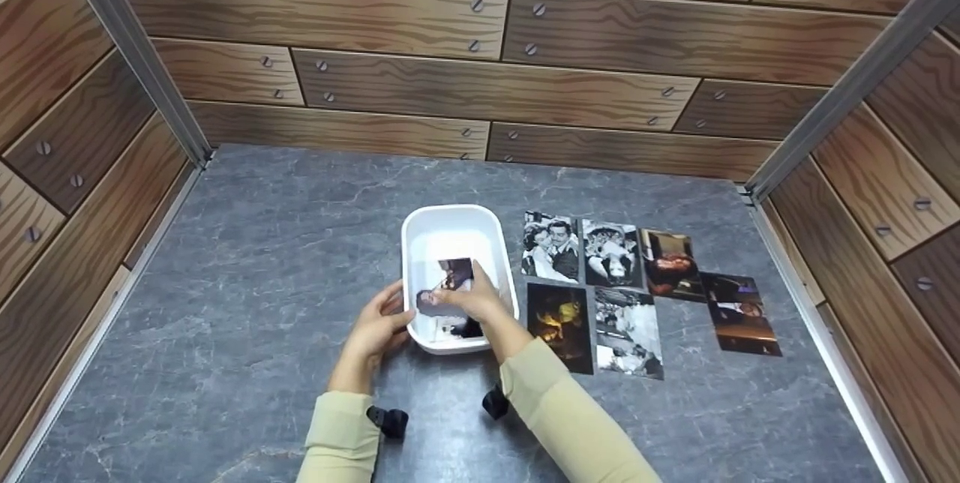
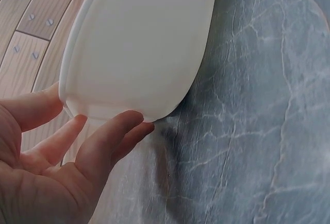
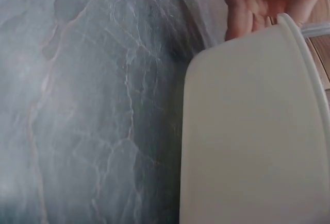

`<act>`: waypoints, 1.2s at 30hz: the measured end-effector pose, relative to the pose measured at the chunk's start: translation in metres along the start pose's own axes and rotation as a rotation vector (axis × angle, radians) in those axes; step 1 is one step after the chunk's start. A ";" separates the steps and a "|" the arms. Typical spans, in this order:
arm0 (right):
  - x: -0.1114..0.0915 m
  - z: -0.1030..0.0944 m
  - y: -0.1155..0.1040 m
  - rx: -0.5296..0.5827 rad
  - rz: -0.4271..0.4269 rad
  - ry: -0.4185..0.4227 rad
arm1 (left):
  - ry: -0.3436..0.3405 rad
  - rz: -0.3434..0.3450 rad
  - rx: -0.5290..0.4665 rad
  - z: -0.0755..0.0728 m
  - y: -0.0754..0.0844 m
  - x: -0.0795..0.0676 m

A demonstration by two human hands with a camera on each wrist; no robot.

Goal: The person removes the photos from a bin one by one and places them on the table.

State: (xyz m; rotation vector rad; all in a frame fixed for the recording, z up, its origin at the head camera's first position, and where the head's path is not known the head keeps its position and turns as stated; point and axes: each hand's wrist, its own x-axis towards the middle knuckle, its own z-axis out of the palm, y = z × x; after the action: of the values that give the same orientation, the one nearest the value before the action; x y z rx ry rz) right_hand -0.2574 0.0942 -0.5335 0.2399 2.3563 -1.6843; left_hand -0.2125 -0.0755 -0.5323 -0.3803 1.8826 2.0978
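In the head view a white plastic tub (image 1: 454, 219) stands on the grey marbled surface. Its outer wall fills much of the left wrist view. My left hand (image 1: 379, 324) holds the tub's near left corner, thumb at the rim and fingers against the outside wall. My right hand (image 1: 480, 301) reaches over the right rim into the tub. Between its thumb and fingers is a photo print (image 1: 452, 273) showing a person; part of it is covered by the hand. Whether other prints lie under it I cannot tell. In the right wrist view the right hand is hidden.
Several photo prints lie flat to the right of the tub: a black-and-white couple print (image 1: 551, 247) at the back, a dark golden print (image 1: 559, 327) nearer, and a brown-toned print (image 1: 742, 314) farthest right. Wood-patterned walls (image 1: 420, 78) enclose the surface at the back and sides.
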 end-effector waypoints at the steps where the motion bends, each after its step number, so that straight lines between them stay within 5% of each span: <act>1: 0.000 0.002 0.000 -0.019 -0.009 0.007 | -0.004 0.003 -0.008 0.000 0.000 0.000; 9: 0.007 0.006 0.006 0.007 0.029 0.028 | -0.009 0.004 -0.029 0.000 0.000 0.000; 16: 0.151 0.022 0.124 0.164 0.091 0.069 | 0.003 0.005 -0.024 -0.001 0.000 0.002; 18: 0.164 0.021 0.134 0.154 0.107 0.075 | 0.008 -0.004 -0.017 -0.001 -0.001 0.002; 25: 0.102 0.013 0.077 0.018 0.039 0.190 | -0.005 -0.002 -0.024 0.000 0.000 0.001; 26: 0.108 0.014 0.081 0.018 0.038 0.192 | -0.006 0.001 -0.024 0.000 0.000 0.001; 32: 0.095 0.008 0.073 0.151 -0.045 0.194 | -0.001 -0.004 -0.031 0.000 0.001 0.001; 36: 0.056 0.003 0.030 0.164 -0.010 0.217 | 0.000 -0.002 -0.031 -0.001 0.000 0.001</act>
State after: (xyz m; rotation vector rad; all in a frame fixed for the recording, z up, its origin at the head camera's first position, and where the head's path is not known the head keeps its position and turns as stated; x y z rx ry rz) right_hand -0.3024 0.1006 -0.5776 0.4627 2.3701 -1.9475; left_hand -0.2137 -0.0763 -0.5324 -0.3881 1.8512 2.1278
